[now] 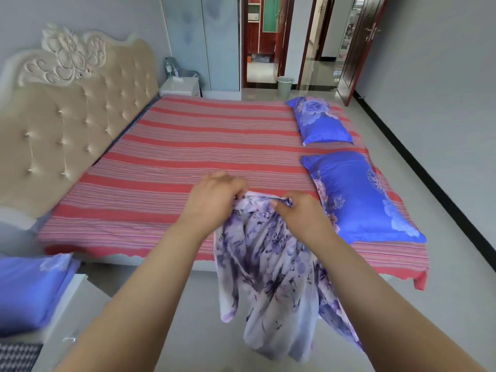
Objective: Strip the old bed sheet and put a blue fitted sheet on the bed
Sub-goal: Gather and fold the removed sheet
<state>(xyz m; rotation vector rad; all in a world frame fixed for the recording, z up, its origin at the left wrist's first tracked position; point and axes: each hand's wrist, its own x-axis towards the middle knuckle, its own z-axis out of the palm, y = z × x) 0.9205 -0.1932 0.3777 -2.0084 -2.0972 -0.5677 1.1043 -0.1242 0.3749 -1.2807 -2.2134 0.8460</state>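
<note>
A: Where's the sheet?

B: Lower centre of the frame, hanging in a bunched drape, pale lilac with purple flowers. Its top edge is gathered between the two hands, and the rest falls below them, in front of the near edge of the bed.

A: What are the hands doing?

B: The left hand has its fingers curled round the top edge at the left end. The right hand pinches the same edge just beside it, thumb pressed on the fabric. The hands sit close together, only a short stretch of hem between them.

A: And the bed itself?

B: It fills the middle of the frame, covered by a red striped cover lying flat, its edge hanging over the near side. Two blue flowered pillows lie at the right end, one nearer, one farther. The tufted headboard stands at the left.

A: Anything else?

B: More blue cloth at the lower left, a nightstand and a bin in the upper middle, and an open door at the upper right.
</note>
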